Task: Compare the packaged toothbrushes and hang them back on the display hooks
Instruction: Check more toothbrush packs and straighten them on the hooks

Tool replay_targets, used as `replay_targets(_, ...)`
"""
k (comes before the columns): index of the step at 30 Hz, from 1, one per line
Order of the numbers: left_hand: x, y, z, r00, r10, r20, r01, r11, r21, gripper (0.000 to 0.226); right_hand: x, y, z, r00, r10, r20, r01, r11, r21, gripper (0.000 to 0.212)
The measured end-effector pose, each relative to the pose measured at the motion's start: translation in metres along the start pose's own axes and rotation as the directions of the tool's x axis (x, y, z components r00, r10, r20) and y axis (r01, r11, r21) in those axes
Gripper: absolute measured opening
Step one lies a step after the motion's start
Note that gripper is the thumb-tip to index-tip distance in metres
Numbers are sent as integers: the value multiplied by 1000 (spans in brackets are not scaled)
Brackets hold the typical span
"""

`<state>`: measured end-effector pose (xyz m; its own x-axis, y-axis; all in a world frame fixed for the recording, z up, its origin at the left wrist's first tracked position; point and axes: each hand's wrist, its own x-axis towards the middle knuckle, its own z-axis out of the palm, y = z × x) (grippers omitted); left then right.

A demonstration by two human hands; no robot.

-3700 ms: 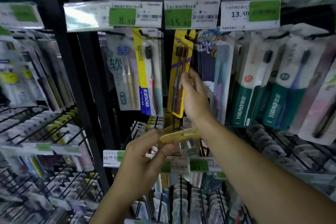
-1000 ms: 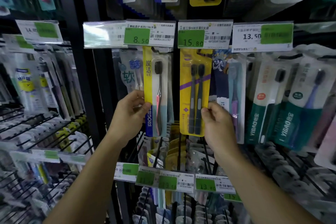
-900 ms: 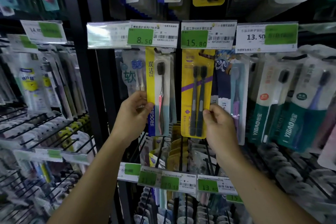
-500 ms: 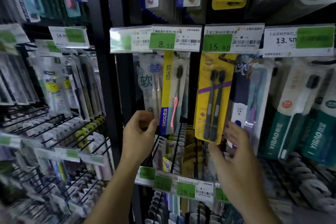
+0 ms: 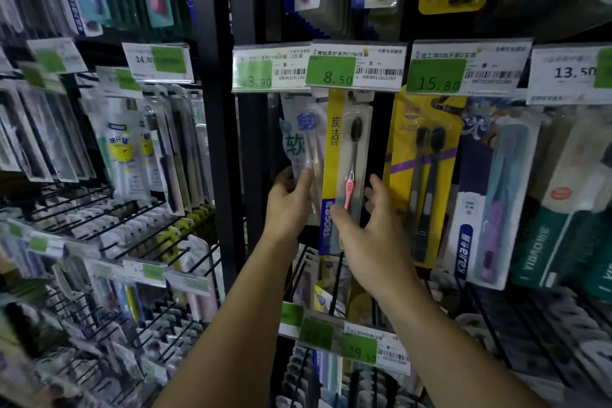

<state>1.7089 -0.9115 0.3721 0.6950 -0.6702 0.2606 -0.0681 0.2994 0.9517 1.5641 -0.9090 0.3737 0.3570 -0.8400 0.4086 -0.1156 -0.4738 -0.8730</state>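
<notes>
A pack with a yellow stripe holding a black-bristled, pink-handled toothbrush (image 5: 346, 156) hangs under the 8.50 price tag (image 5: 331, 71). My right hand (image 5: 371, 232) grips its lower part, thumb on the front and fingers at the right edge. To its left hangs a pale blue-and-white toothbrush pack (image 5: 298, 142). My left hand (image 5: 286, 205) holds that pack's lower end, thumb across the front. A yellow twin pack of dark toothbrushes (image 5: 424, 175) hangs untouched under the 15.80 tag (image 5: 437, 76).
A black upright post (image 5: 225, 142) splits the display. Rows of wire hooks with packs (image 5: 116, 219) stick out at the lower left. Green boxed toothbrushes (image 5: 549, 242) hang at the right. More price tags (image 5: 357, 348) sit below my arms.
My right hand let go of the yellow twin pack, which stays hanging, and moved left onto the yellow-striped pack. My left hand shifted from that pack to the pale one. The view swung left.
</notes>
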Motion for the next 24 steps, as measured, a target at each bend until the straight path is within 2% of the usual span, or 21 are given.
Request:
replay_targets(2,4,-1,-1,1000,29,2,-29,1000,-5,20,8,0,2,999,36,-24,-34,996,81,68)
replay_targets(5,0,-6,-4,997,79,18,-79,997,-19,23,16,5,0,998,13,-57,-6,992,124,22)
replay_targets(7,-4,-6,-8,993,122,-3,-122,992,-28,23,18,8,-3,998,-21,-66,28,995,101,4)
replay_targets(11,-13,-2,-18,965,257,-53,-255,966,43,26,15,8,-4,995,-102,-2,101,987,125,12)
replay_targets(19,-22,2,-40,935,338,-108,-317,933,170,27,4,12,-18,965,-171,-198,186,981,59,22)
replay_targets(24,-24,3,-37,942,320,-99,-298,935,192,28,6,13,-24,973,-153,-171,160,987,29,21)
